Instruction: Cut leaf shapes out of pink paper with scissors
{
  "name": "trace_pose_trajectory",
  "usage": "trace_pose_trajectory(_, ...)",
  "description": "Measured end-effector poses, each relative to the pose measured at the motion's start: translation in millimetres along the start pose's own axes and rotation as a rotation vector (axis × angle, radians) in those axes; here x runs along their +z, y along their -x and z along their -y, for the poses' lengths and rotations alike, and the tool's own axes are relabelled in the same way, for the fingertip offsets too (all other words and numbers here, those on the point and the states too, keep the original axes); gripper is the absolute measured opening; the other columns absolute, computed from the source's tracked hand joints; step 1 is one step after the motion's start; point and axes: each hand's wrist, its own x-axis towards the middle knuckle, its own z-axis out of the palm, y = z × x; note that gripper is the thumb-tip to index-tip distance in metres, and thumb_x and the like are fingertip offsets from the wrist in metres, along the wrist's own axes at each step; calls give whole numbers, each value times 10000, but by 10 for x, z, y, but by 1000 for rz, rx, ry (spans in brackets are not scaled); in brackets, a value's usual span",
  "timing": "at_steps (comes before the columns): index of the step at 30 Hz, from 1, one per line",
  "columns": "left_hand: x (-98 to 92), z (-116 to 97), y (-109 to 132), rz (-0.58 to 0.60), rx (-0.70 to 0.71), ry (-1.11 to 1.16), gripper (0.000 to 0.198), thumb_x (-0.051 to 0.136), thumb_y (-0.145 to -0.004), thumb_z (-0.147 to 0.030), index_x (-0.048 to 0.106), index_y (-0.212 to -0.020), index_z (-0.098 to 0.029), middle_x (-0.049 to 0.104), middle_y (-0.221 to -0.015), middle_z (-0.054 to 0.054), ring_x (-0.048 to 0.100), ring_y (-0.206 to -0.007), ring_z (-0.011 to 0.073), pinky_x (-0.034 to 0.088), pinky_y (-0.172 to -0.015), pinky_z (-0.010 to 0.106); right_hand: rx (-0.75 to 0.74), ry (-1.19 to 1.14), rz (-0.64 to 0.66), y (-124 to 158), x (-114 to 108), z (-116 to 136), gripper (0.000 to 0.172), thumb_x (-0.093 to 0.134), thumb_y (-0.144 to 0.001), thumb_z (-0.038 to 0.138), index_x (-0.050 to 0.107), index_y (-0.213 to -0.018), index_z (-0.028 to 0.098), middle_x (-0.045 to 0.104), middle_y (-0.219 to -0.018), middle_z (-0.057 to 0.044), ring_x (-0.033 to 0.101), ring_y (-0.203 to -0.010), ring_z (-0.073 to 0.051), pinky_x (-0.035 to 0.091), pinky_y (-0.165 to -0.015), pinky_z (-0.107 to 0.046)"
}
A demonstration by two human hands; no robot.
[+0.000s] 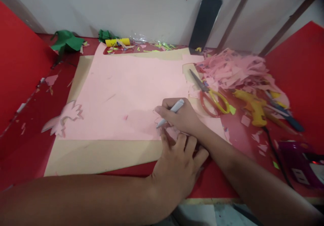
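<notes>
My right hand (181,118) grips a white pen (172,111) with its tip down on a large pink paper sheet (131,91), near the sheet's lower right corner. My left hand (177,165) lies just below it, fingers curled and pressing a small pink paper shape (174,133) against the sheet. The small shape is mostly hidden under both hands. A tan board (96,156) lies beneath the pink sheet. A jagged pink cut-out (64,118) rests at the sheet's left edge.
Red-and-yellow scissors (211,97) lie right of the sheet, beside a heap of pink scraps (233,69), a yellow glue gun (253,106) with its cable, and pens. A purple device (301,161) sits far right. Green paper (66,42), a yellow roll (117,42) and a dark phone (205,23) stand at the back.
</notes>
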Motion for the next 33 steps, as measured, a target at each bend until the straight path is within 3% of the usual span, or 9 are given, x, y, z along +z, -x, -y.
trace_pose_trajectory(6, -1, -5, -5, 6, 3, -3, 327, 518, -964, -362, 580, -1267, -257, 545, -1241, 117, 451, -1170, 356, 374, -1017, 814, -13, -54, 1, 0, -5, -6, 396, 661, -857, 402, 461, -572, 212, 380, -476, 74, 469, -455, -83, 530, -417, -195)
trace_pose_trajectory(11, 1, 11, -6, -8, 10, -8, 343, 525, -964, -375, 580, -1280, -253, 542, -1241, 110, 464, -1136, 334, 346, -1042, 815, -23, -65, -88, 3, -30, 0, 413, 633, -880, 406, 459, -562, 209, 376, -465, 75, 423, -392, -66, 432, -332, -162)
trace_pose_trajectory(20, -6, 12, 8, 1, 7, -16, 334, 523, -962, -360, 578, -1273, -252, 531, -1224, 113, 433, -1181, 362, 386, -1013, 808, -36, -19, 12, 4, -24, 1, 392, 658, -855, 384, 452, -575, 203, 352, -498, 78, 418, -463, -65, 492, -442, -180)
trace_pose_trajectory(27, 7, 20, -2, 1, 9, -9, 346, 524, -964, -381, 581, -1282, -258, 529, -1226, 108, 429, -1183, 360, 351, -1029, 826, 33, -31, 2, 6, -4, 35, 398, 640, -831, 326, 387, -548, 204, 316, -512, 85, 391, -449, -57, 533, -424, -199)
trace_pose_trajectory(33, 7, 13, 0, -3, 5, -5, 337, 527, -963, -381, 585, -1274, -263, 528, -1244, 111, 417, -1198, 367, 364, -1015, 823, 4, 24, -8, 8, -1, 44, 404, 631, -828, 290, 362, -541, 202, 305, -509, 84, 379, -441, -47, 482, -395, -158)
